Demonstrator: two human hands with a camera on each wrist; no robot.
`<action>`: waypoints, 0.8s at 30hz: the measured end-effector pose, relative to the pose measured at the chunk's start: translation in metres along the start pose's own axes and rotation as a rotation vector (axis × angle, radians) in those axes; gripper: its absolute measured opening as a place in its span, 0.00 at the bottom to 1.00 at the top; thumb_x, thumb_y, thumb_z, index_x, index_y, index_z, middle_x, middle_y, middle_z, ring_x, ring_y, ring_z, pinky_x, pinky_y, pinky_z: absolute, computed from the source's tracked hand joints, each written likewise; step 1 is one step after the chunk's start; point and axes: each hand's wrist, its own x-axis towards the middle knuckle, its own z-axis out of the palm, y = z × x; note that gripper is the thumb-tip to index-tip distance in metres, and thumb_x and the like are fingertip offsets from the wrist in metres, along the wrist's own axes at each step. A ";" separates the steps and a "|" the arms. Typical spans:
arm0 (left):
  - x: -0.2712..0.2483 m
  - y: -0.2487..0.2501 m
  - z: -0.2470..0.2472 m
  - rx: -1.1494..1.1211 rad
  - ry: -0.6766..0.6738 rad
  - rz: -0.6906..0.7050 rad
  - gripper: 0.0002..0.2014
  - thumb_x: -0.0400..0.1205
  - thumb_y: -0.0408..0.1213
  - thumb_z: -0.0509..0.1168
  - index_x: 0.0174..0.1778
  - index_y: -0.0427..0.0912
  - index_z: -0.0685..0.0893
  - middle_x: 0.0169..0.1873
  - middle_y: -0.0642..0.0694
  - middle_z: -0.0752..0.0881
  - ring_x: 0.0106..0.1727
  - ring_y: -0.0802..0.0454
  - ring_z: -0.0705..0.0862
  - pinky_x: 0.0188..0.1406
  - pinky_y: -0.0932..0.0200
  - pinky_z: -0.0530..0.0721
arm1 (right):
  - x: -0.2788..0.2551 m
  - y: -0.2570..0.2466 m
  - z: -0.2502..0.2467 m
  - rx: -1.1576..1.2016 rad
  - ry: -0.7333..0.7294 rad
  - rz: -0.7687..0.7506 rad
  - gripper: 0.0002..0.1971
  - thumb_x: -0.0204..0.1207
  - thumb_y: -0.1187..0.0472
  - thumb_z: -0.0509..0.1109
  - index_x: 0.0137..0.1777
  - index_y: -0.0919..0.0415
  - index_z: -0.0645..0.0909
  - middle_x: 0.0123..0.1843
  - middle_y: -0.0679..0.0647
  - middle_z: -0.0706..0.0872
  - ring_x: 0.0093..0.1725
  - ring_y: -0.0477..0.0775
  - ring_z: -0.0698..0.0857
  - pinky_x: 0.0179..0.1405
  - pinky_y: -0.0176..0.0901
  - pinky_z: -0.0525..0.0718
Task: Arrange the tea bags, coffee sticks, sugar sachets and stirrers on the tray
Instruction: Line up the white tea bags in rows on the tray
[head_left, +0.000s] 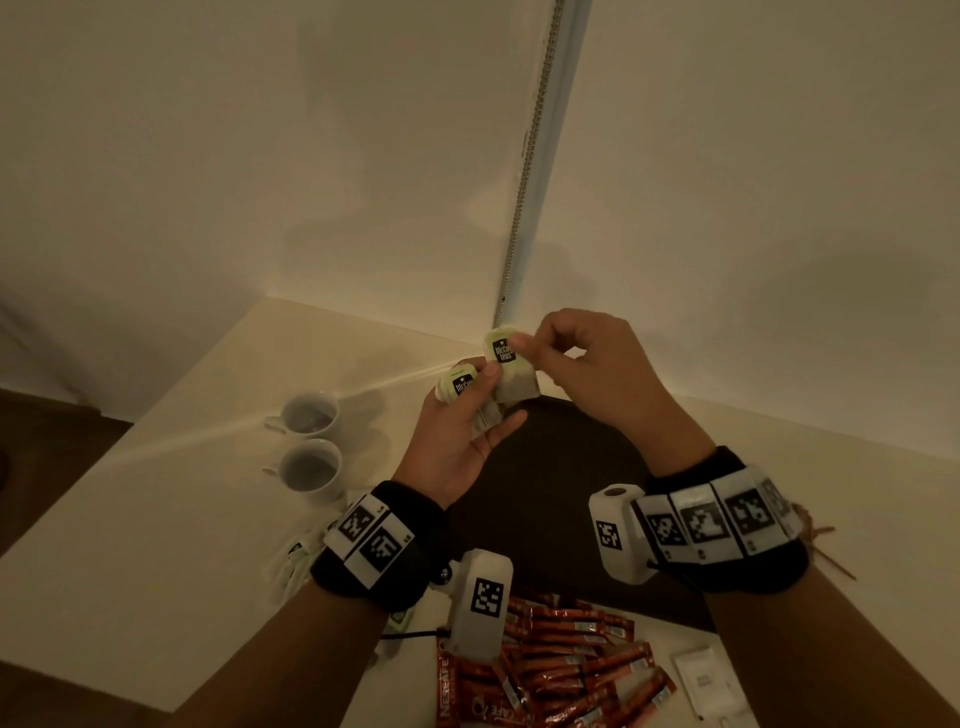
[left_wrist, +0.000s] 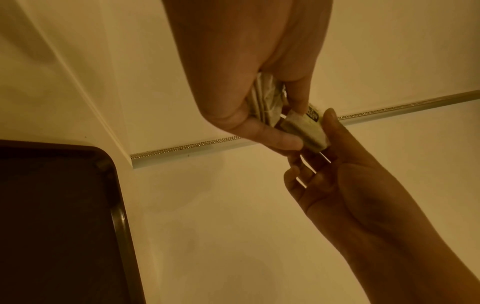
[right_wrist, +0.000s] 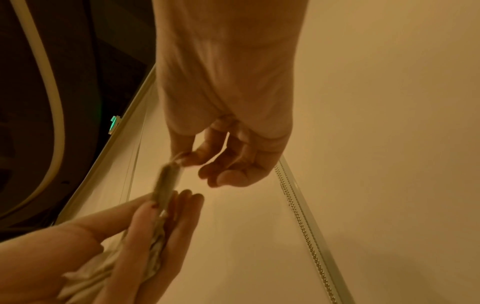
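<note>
— What's in the containers?

— Two white mugs stand well to the left of the left hand; their insides look dark, but I can't tell what is in them. The dark tray lies under both hands, and the part of it that shows is bare. In the left wrist view its rounded corner is set close to the wall.

— And the tea bags?

— The left hand, palm up, grips a small bunch of tea bags between thumb and fingers, with a green tag sticking up past the fingertips. The right hand is just to its right, above the tray's far edge. Its thumb and forefinger pinch the tag of one tea bag, which is lifted out of the bunch; the other fingers curl loosely. The right wrist view shows that tea bag hanging blurred between the two hands.

— The rest?

— Red Nescafé coffee sticks lie heaped on the table nearer the person than both wrists. More green-tagged tea bags lie just left of the left wrist. A white sachet sits below the right forearm, and brown stirrers poke out beyond the right wristband.
</note>
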 end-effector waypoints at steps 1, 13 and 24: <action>0.000 0.000 0.000 -0.004 -0.001 -0.001 0.03 0.82 0.35 0.63 0.47 0.43 0.81 0.42 0.45 0.90 0.42 0.53 0.90 0.32 0.63 0.88 | 0.001 0.000 0.000 0.017 0.003 0.018 0.10 0.74 0.54 0.73 0.39 0.61 0.84 0.34 0.49 0.85 0.33 0.40 0.81 0.32 0.25 0.76; -0.001 -0.002 0.004 -0.001 -0.011 -0.010 0.12 0.78 0.42 0.65 0.56 0.43 0.82 0.47 0.42 0.89 0.45 0.51 0.90 0.30 0.63 0.87 | 0.002 -0.002 0.000 -0.043 -0.083 0.036 0.11 0.74 0.53 0.73 0.37 0.61 0.84 0.30 0.55 0.85 0.27 0.44 0.80 0.29 0.31 0.76; -0.003 -0.007 0.005 0.148 -0.069 0.009 0.13 0.73 0.35 0.68 0.53 0.40 0.83 0.43 0.45 0.90 0.38 0.54 0.89 0.30 0.65 0.86 | 0.002 0.001 0.002 -0.051 -0.060 0.056 0.06 0.75 0.55 0.72 0.42 0.57 0.84 0.36 0.49 0.85 0.33 0.43 0.81 0.33 0.29 0.77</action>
